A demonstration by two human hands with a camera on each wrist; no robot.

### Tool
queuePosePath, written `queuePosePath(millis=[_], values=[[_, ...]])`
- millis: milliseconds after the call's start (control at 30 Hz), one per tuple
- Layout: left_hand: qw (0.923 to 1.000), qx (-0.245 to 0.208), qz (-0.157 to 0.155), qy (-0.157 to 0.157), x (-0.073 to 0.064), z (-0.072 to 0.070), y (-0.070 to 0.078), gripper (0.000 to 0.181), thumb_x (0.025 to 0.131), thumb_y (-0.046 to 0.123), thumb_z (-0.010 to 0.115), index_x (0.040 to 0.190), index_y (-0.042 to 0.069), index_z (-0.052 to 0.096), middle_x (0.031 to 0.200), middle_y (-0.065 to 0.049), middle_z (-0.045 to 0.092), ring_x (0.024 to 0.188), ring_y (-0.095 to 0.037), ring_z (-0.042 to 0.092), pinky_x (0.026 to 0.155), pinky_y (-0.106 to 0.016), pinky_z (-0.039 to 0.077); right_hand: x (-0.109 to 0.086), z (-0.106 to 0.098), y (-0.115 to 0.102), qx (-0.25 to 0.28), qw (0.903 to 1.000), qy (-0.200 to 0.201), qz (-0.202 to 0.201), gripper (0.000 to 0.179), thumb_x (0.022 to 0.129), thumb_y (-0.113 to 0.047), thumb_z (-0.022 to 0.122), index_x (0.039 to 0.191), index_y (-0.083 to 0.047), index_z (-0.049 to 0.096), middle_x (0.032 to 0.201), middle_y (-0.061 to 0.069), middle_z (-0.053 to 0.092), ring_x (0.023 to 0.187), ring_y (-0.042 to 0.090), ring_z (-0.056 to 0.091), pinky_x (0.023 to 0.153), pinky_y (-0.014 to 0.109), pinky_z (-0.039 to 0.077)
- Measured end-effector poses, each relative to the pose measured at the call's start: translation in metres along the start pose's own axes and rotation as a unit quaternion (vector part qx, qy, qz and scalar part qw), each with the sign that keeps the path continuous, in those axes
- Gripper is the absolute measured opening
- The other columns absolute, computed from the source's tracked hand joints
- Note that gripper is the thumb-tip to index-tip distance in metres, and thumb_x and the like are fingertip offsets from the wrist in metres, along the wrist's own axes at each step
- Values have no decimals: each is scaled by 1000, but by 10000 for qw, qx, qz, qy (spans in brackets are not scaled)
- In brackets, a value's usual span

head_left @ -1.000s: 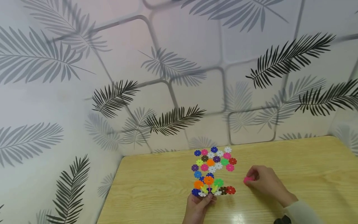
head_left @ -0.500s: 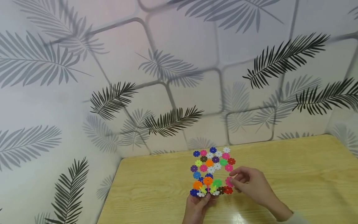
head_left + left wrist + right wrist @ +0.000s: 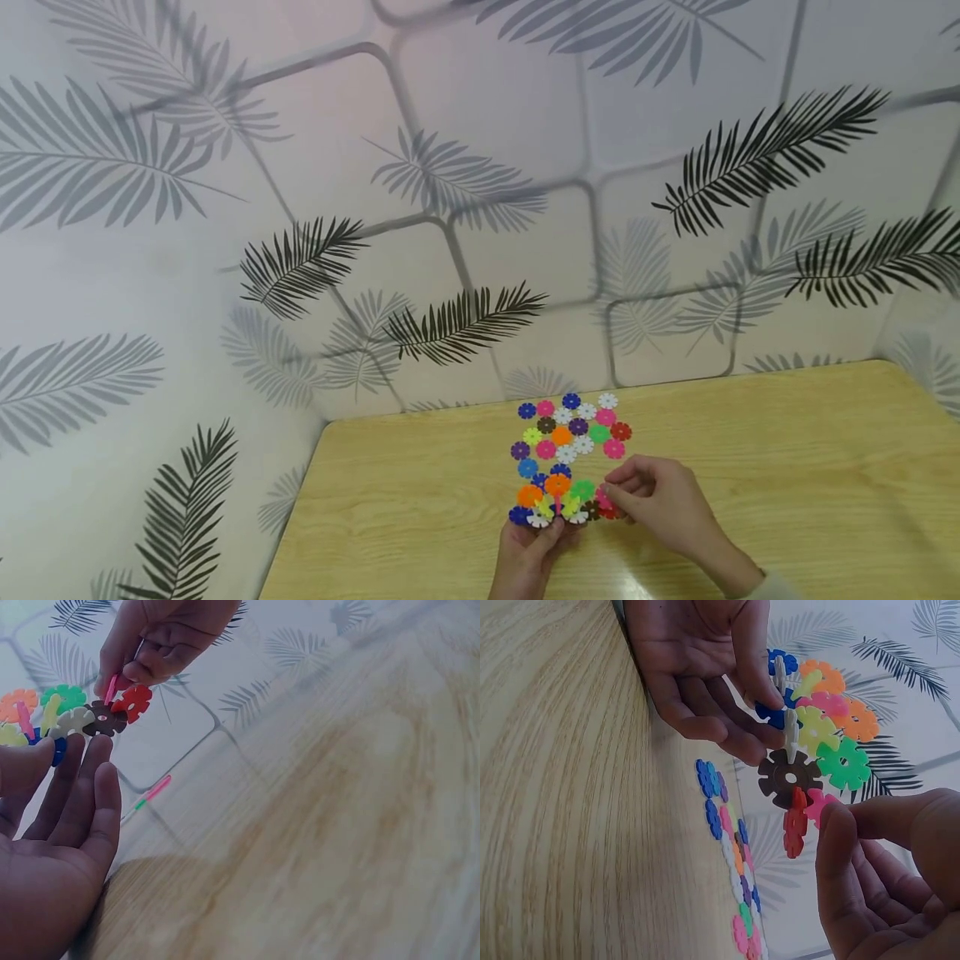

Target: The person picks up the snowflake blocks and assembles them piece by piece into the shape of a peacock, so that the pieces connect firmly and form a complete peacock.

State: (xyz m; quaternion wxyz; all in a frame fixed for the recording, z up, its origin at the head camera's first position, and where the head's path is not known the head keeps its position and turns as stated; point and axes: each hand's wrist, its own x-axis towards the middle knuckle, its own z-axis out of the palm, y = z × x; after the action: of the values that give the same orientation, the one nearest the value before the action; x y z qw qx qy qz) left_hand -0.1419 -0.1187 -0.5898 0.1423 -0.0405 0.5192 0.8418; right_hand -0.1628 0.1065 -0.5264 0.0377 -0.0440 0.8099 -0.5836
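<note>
My left hand grips a joined piece of notched plastic snowflake discs, thumb over a blue disc. White, yellow, orange and green discs fan out from it. At its right end a brown disc carries a red disc slotted in edgewise. Between thumb and index finger my right hand pinches a pink disc, its edge right at the brown disc beside the red one. In the left wrist view the pink disc stands up from the brown one, partly covered by the fingers.
Several loose discs in mixed colours lie flat on the wooden table behind the joined piece. A leaf-patterned wall rises directly behind the table's far edge.
My right hand has brought the pink disc leftward from over the table to the right end of the joined piece. The left hand keeps its grip in nearly the same place.
</note>
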Motion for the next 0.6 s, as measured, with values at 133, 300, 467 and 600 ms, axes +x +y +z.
queuePosePath(millis=[133, 300, 467, 600], values=[[10000, -12, -26, 29, -1, 1, 1, 52, 108, 4, 65, 158, 2, 49, 145, -15, 72, 115, -20, 79, 104, -36, 64, 0, 3, -2, 184, 9998, 66, 92, 11, 96, -4, 81, 102, 2, 76, 87, 9, 81, 68, 18, 75, 63, 26, 64], [10000, -96, -1, -21, -1, 0, 0, 52, 108, 4, 65, 157, 2, 49, 144, -16, 72, 116, -21, 79, 105, -38, 63, 1, 6, -6, 338, 9989, 249, 217, 7, 95, 0, 79, 101, 3, 76, 87, 10, 81, 68, 18, 75, 63, 27, 65], [9998, -183, -26, -9, 0, -1, -1, 52, 108, 2, 64, 158, 1, 49, 143, -17, 72, 116, -22, 80, 106, -38, 63, 1, 9, -7, 305, 9988, 281, 270, 7, 95, 1, 80, 100, 2, 76, 86, 9, 81, 68, 19, 75, 63, 27, 65], [9997, -234, -86, 38, 2, -2, -2, 52, 107, 1, 65, 157, 0, 50, 141, -18, 73, 115, -23, 80, 105, -38, 63, 0, 10, -7, 149, 9994, 268, 160, 7, 95, 0, 80, 99, 1, 76, 86, 8, 81, 67, 16, 74, 62, 25, 64]])
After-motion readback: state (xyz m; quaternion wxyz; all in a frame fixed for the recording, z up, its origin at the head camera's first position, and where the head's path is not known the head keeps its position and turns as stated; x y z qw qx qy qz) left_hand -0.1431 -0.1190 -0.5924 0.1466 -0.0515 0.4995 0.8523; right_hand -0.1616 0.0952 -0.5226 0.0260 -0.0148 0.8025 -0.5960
